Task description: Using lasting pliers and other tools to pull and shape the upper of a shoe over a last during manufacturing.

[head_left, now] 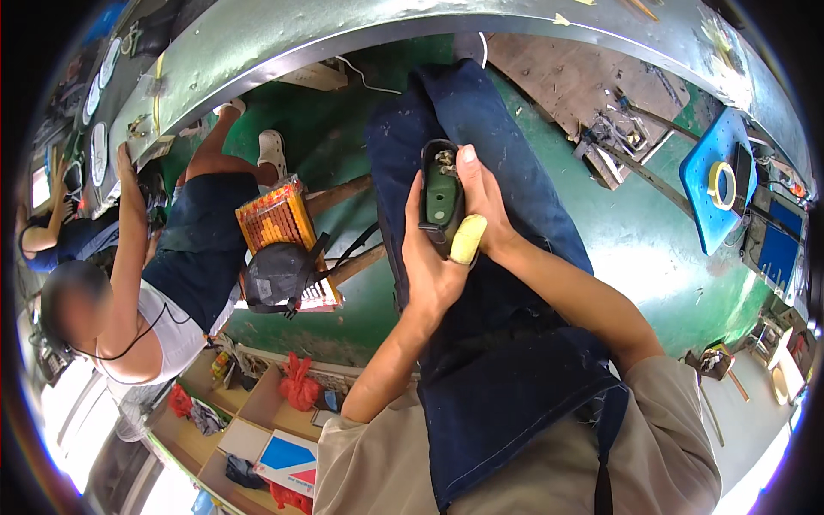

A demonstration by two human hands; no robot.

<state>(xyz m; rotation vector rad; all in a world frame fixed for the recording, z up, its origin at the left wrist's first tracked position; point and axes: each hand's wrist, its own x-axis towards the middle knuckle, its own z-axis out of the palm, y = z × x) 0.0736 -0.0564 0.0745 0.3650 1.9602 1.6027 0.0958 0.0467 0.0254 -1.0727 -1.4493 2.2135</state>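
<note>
In front of my lap is a dark shoe [435, 225] with a green block [442, 196] that looks like a shoe last inside its opening. My left hand [433, 266] wraps its left side and near end, and a yellow cover [468, 239] sits on the thumb. Closed along the right side, my right hand [489, 202] has its thumb up beside the far end. Some light, frayed material [445, 159] shows at that far end. The fingers under the shoe are hidden. A dark blue apron [506, 386] covers my lap and legs.
A long metal worktable [343, 39] curves across the far side. At left, a co-worker [172, 326] reaches toward it, near a stool with a beaded seat pad [275, 219] and a black bag [281, 273]. A divided wooden shelf [249, 399] stands lower left; a blue board with tape [708, 176] is right.
</note>
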